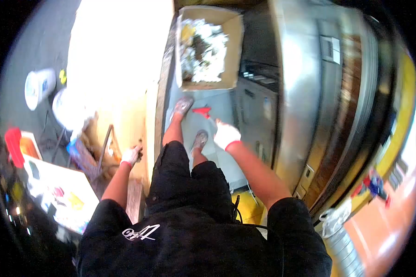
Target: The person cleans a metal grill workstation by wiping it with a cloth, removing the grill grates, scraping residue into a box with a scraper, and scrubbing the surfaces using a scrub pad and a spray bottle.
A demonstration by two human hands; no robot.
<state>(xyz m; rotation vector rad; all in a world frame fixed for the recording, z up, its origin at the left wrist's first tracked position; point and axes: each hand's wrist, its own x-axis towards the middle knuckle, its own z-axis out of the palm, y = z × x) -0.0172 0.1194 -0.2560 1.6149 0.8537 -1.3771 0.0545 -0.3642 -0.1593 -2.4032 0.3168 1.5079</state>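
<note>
A white glove with a red cuff covers my right hand [227, 134], whose fingers are closed round the thin handle of a red-headed tool [202, 111]. The tool's head hangs over the grey floor beside my shoe. My left hand [133, 155], also gloved, is by the edge of the wooden counter, its fingers curled round a small dark object too blurred to name. Beyond my feet stands an open cardboard box [234, 51] filled with crumpled white paper and some yellow and brown scraps.
Steel kitchen units [300, 83] line the right side. A bright worktop [120, 51] runs along the left. Farther left are a white bucket [40, 87], a board with pictures [60, 194] and a red object [15, 147]. Something yellow [249, 207] lies behind my right leg.
</note>
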